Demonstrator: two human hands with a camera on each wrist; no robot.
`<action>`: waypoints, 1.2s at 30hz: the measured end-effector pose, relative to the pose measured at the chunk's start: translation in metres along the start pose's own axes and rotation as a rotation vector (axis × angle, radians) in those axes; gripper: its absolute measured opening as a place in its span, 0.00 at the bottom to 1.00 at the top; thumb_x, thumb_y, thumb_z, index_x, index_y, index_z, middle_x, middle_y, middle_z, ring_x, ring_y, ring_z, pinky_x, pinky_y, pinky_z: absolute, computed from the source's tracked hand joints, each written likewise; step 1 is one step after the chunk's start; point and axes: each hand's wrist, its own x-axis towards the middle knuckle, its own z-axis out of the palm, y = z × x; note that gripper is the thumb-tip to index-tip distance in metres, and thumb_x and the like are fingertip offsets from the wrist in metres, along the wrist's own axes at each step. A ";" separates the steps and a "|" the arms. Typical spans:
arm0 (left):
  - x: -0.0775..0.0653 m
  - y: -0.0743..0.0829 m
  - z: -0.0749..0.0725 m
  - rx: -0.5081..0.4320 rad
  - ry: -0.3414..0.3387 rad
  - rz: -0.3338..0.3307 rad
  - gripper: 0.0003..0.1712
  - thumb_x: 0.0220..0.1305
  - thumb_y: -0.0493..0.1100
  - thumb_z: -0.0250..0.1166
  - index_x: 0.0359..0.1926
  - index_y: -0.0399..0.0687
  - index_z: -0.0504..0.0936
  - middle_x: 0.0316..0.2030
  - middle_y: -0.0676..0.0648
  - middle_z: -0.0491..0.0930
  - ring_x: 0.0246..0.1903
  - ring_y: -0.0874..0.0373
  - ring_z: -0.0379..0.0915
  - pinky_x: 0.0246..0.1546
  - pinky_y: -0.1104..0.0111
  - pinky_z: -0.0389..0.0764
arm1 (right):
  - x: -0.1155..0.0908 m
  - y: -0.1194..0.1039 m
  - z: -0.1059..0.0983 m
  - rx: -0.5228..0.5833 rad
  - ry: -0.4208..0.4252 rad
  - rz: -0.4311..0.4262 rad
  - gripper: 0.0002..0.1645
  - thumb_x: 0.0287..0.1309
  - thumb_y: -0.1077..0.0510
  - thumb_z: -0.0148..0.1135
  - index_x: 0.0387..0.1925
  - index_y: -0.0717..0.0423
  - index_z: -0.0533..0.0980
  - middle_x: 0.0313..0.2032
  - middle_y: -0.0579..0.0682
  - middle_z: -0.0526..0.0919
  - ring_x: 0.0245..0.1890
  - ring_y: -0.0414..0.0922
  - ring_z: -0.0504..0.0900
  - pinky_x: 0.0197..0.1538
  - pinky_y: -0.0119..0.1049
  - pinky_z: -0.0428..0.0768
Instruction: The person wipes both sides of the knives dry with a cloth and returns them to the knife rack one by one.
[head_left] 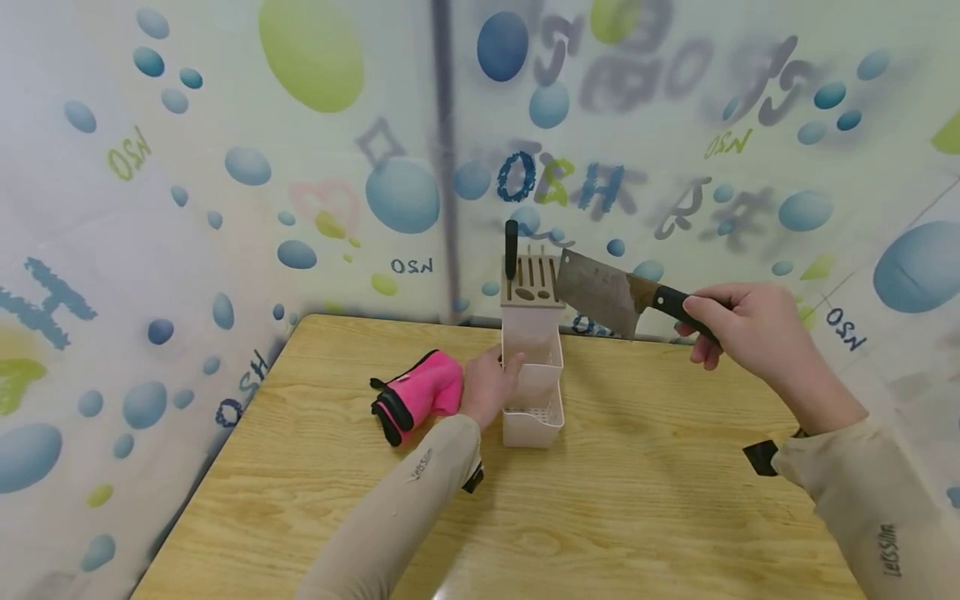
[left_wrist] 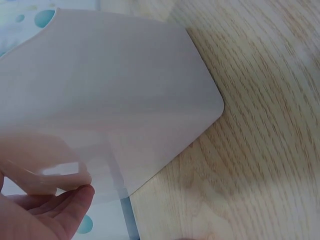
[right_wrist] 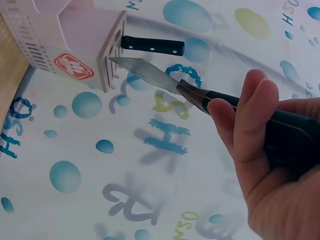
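Note:
A white plastic knife holder (head_left: 532,329) with a slotted beige top and stepped front compartments stands upright near the table's back edge. My left hand (head_left: 489,385) grips its left side, thumb toward the front; the left wrist view shows the fingertips (left_wrist: 82,200) at its wall. One knife with a black handle (head_left: 512,250) stands in the top's left slot. By its black handle, my right hand (head_left: 757,329) holds a cleaver (head_left: 600,292) up to the right of the holder. The cleaver's broad blade points left, its end close beside the slotted top, as the right wrist view also shows.
A pink cloth item with black trim (head_left: 423,392) lies left of the holder, next to my left hand. The wooden table (head_left: 637,483) runs back to a wall covering (head_left: 330,242) patterned with bubbles and letters.

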 end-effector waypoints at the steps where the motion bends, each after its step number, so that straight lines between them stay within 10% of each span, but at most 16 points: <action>1: 0.000 0.000 0.000 0.000 0.002 0.003 0.20 0.76 0.53 0.61 0.51 0.40 0.85 0.45 0.39 0.88 0.47 0.42 0.85 0.49 0.51 0.85 | 0.002 -0.002 -0.001 -0.003 -0.008 0.005 0.24 0.78 0.52 0.51 0.53 0.70 0.81 0.29 0.45 0.88 0.19 0.45 0.84 0.30 0.35 0.85; 13: 0.001 0.000 0.000 -0.011 -0.014 -0.008 0.20 0.76 0.53 0.60 0.52 0.42 0.85 0.47 0.40 0.88 0.49 0.43 0.85 0.51 0.52 0.85 | 0.028 -0.031 -0.017 -0.230 -0.036 -0.042 0.24 0.77 0.51 0.48 0.46 0.64 0.85 0.27 0.46 0.89 0.20 0.44 0.86 0.36 0.24 0.77; 22: 0.001 -0.001 0.000 -0.013 -0.024 -0.004 0.20 0.77 0.53 0.60 0.54 0.43 0.85 0.48 0.40 0.88 0.49 0.44 0.85 0.50 0.53 0.85 | 0.051 -0.052 -0.019 -0.341 -0.063 -0.038 0.27 0.74 0.51 0.45 0.30 0.59 0.85 0.18 0.47 0.86 0.20 0.42 0.86 0.25 0.40 0.72; 30: 0.000 -0.001 -0.001 -0.027 -0.028 0.004 0.21 0.77 0.53 0.60 0.55 0.41 0.85 0.48 0.39 0.88 0.49 0.43 0.85 0.50 0.52 0.86 | 0.074 -0.068 -0.020 -0.400 -0.083 -0.036 0.26 0.71 0.53 0.45 0.26 0.59 0.84 0.18 0.48 0.86 0.21 0.44 0.87 0.49 0.55 0.78; 36: 0.000 -0.002 -0.001 -0.023 -0.021 0.016 0.21 0.76 0.53 0.61 0.54 0.40 0.85 0.47 0.38 0.88 0.48 0.43 0.85 0.49 0.52 0.86 | 0.093 -0.081 -0.021 -0.366 -0.083 0.005 0.23 0.72 0.52 0.49 0.37 0.65 0.84 0.20 0.51 0.87 0.22 0.45 0.88 0.50 0.56 0.79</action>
